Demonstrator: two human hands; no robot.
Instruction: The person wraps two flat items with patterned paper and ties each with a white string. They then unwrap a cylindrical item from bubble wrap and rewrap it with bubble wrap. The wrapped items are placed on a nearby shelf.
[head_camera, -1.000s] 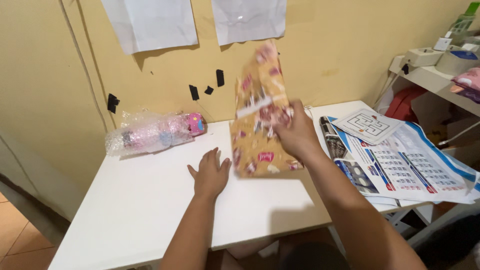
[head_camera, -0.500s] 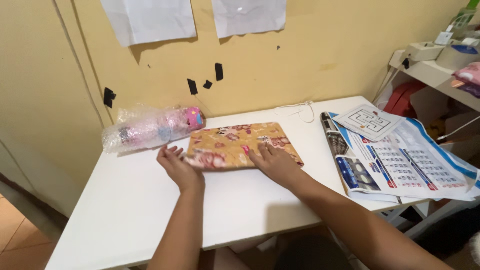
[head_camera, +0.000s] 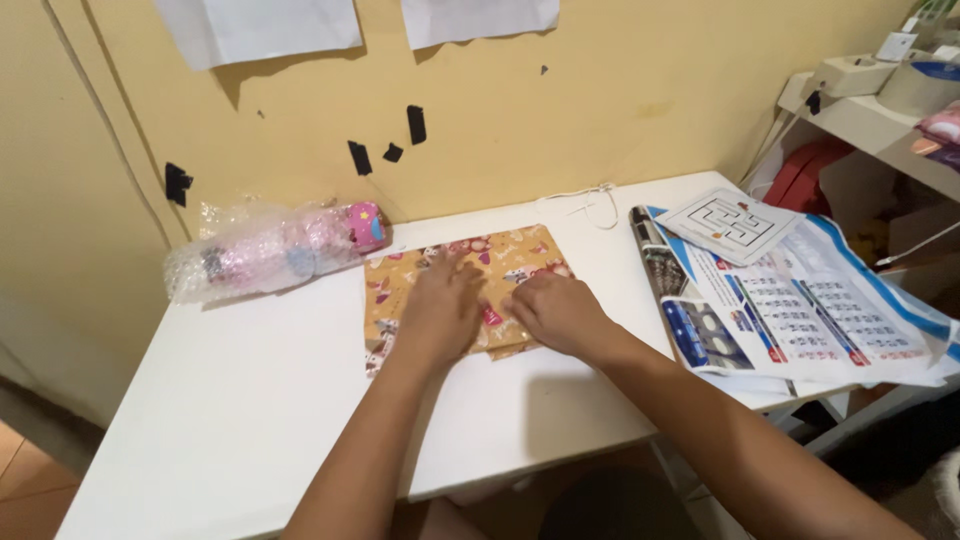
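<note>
Under your palms: folded wrapping paper (head_camera: 470, 285), tan-orange with small pink, red and white figures. Bench (head_camera: 250, 400): plain white. Bubble-wrapped bottle (head_camera: 275, 250): pink, with blue and dark patches showing through clear wrap. Calendar (head_camera: 800, 310): white grid, blue borders, red marks. Maze sheet (head_camera: 728, 222): black lines on white. Wall (head_camera: 600, 90): mustard yellow, black tape scraps.

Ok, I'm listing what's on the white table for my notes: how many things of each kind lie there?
Folded patterned wrapping paper, under both hands: 1
Bubble-wrapped pink bottle: 1
Calendar sheet: 1
Maze card: 1
White cord: 1
Total: 5
</note>
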